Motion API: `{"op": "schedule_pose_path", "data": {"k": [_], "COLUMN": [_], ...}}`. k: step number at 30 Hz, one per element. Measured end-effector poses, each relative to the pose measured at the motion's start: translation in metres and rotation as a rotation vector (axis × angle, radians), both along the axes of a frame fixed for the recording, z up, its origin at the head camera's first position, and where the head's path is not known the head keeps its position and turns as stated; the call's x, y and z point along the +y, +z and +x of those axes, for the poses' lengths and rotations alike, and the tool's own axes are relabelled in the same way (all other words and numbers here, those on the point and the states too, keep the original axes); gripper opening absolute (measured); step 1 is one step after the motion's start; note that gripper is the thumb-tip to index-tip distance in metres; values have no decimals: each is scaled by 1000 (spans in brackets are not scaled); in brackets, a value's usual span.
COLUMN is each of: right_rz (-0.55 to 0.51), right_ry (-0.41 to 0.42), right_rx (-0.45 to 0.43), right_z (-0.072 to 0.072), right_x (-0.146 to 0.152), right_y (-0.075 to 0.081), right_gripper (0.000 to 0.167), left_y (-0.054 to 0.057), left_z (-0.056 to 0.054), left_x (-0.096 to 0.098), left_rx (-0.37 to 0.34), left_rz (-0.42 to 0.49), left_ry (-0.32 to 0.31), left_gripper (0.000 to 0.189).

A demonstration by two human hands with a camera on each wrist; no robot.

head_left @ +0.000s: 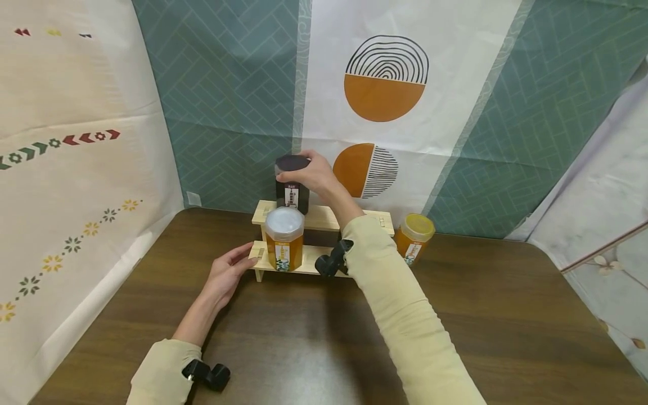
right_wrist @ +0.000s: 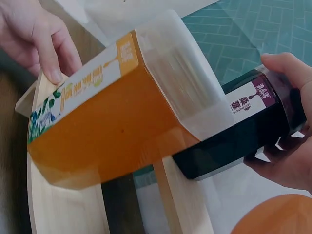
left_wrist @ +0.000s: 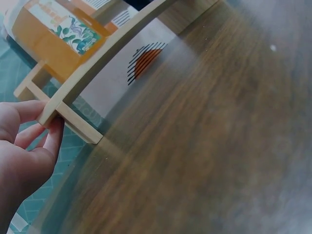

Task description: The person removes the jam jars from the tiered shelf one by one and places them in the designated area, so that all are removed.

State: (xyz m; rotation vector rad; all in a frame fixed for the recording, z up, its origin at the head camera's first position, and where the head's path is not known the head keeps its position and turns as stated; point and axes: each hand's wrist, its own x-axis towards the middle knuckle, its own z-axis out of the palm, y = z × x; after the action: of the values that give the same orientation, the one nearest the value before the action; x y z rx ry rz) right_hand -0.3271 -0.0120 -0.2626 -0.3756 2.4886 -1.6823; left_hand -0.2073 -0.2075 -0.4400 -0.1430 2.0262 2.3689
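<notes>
My right hand (head_left: pixel 319 173) grips a dark jar (head_left: pixel 291 197) around its lid, at the left end of the upper tier of a two-tier wooden rack (head_left: pixel 324 216). In the right wrist view, the base of the dark jar (right_wrist: pixel 209 156) is at the upper board. An amber honey jar (head_left: pixel 284 247) with a whitish lid stands upright on the lower tier, in front of the dark one. With thumb and fingers, my left hand (head_left: pixel 229 275) pinches the left end of the lower board (left_wrist: pixel 53 105), beside the honey jar.
A second amber jar (head_left: pixel 415 236) with a yellow lid is at the rack's right end, partly hidden by my right sleeve. Behind the rack hangs a green and white patterned cloth (head_left: pixel 233 112). The brown wooden table (head_left: pixel 283 337) extends in front. A dark device is strapped to each wrist.
</notes>
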Motion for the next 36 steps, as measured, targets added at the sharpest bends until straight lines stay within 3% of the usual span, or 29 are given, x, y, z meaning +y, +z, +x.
{"op": "schedule_pose_path", "data": {"k": [9, 19, 23, 36], "right_rz": [34, 106, 59, 11], "right_ry": [-51, -89, -109, -180], "right_rx": [18, 103, 112, 124], "right_z": [0, -2, -2, 0], "right_x": [22, 59, 78, 151], "right_y": [12, 31, 36, 30], "right_gripper": [75, 70, 68, 67], "left_y": [1, 3, 4, 4], "left_z": [-1, 1, 0, 0], "left_x": [1, 1, 1, 3], "left_rx": [-18, -28, -29, -24], "left_rz": [1, -21, -18, -16], "left_ry": [-1, 3, 7, 3], "left_gripper": [54, 55, 56, 55]}}
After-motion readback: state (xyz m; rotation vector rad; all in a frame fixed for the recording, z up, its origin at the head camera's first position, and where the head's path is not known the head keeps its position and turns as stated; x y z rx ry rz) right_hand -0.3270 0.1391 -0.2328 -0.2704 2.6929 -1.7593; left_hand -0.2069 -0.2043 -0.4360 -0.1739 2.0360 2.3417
